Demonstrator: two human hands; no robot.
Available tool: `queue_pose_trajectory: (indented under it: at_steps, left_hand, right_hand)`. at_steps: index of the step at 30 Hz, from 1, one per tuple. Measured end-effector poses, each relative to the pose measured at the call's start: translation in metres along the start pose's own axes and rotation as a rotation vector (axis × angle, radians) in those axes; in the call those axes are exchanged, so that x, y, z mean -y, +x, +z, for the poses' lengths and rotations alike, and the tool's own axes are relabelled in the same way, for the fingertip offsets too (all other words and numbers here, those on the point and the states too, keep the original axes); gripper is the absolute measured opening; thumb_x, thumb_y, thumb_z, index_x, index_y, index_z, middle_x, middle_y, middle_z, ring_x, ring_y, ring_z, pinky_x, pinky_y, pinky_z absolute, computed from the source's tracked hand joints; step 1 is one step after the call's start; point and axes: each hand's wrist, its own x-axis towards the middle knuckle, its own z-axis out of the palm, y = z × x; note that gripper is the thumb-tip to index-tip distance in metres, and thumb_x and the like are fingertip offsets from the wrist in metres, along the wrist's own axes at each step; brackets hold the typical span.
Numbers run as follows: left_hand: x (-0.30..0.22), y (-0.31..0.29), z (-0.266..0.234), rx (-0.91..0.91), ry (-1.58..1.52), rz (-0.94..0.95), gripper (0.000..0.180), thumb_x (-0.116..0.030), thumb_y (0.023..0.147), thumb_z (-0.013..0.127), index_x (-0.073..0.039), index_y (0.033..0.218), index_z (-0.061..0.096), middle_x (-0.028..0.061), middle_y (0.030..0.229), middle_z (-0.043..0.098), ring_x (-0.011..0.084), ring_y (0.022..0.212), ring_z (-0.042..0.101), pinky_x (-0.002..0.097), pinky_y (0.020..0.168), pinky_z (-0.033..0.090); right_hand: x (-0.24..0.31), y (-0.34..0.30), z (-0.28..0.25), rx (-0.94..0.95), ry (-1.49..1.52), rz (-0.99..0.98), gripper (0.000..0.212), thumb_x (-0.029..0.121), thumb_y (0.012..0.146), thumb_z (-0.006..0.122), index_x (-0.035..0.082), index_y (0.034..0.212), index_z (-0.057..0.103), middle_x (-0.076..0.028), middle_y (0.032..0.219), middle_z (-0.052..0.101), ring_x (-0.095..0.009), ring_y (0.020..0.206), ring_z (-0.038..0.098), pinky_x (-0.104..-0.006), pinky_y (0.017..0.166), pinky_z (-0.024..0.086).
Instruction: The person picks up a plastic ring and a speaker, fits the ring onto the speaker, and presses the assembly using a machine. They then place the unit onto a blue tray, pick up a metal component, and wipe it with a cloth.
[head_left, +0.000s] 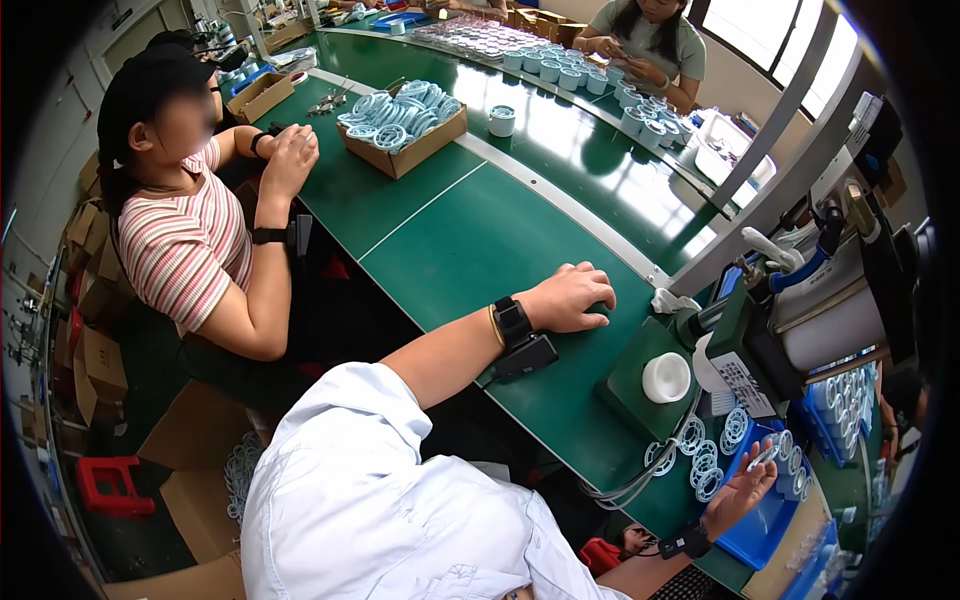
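A workshop's green tabletop (455,240) curves past a press with a white round fixture (666,379). At the lower right, over the blue tray (742,548), the right hand (738,490) appears to pinch a light-blue ring (763,457) between thumb and fingers; loose slotted rings (704,466) lie nearby. The ring looks like light, stiff, smooth plastic, perhaps brittle at its thin parts, best gripped by the outer rim. The left hand (572,298) rests on the tabletop, fingers loosely bent and apart, nothing visible in it.
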Motion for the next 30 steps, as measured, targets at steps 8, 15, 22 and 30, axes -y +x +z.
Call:
queue_pose_trajectory:
  at_steps: [8, 15, 22, 30]
  left_hand:
    - [0.002, 0.002, 0.0, 0.002, -0.007, -0.001, 0.025, -0.028, 0.084, 0.069, -0.016, 0.105, 0.065, 0.0046, 0.11, 0.059, 0.027, 0.111, 0.05, 0.0437, 0.097, 0.038]
    - [-0.005, 0.0, -0.002, -0.033, -0.02, 0.004, 0.024, -0.027, 0.085, 0.069, -0.015, 0.105, 0.064, 0.0051, 0.108, 0.059, 0.027, 0.109, 0.051, 0.0421, 0.096, 0.039]
    - [-0.009, -0.039, -0.039, -0.199, 0.121, 0.161, 0.023, -0.024, 0.085, 0.069, -0.013, 0.105, 0.063, 0.0038, 0.101, 0.064, 0.0255, 0.11, 0.054, 0.0417, 0.094, 0.042]
    - [0.063, -0.116, -0.166, -0.306, 0.627, -0.308, 0.055, -0.019, 0.074, 0.075, -0.015, 0.126, 0.059, 0.0053, 0.125, 0.057, 0.0278, 0.12, 0.05, 0.0427, 0.107, 0.029]
  right_hand:
    - [0.007, -0.002, 0.011, 0.019, -0.061, 0.011, 0.047, 0.025, 0.1, 0.053, 0.003, 0.139, 0.036, -0.012, 0.142, 0.047, -0.022, 0.128, 0.05, -0.0331, 0.106, 0.039]
    - [0.009, -0.003, 0.011, 0.01, -0.094, 0.019, 0.053, 0.026, 0.1, 0.054, 0.003, 0.142, 0.033, -0.012, 0.142, 0.047, -0.022, 0.127, 0.05, -0.0331, 0.106, 0.039]
    - [0.005, -0.002, 0.015, -0.007, -0.107, 0.033, 0.058, 0.029, 0.096, 0.059, 0.002, 0.141, 0.034, -0.01, 0.141, 0.046, -0.02, 0.122, 0.051, -0.0317, 0.103, 0.04]
    - [0.01, -0.006, 0.019, 0.002, -0.12, 0.031, 0.056, 0.024, 0.096, 0.059, 0.002, 0.141, 0.035, -0.01, 0.139, 0.047, -0.018, 0.118, 0.053, -0.0301, 0.1, 0.041]
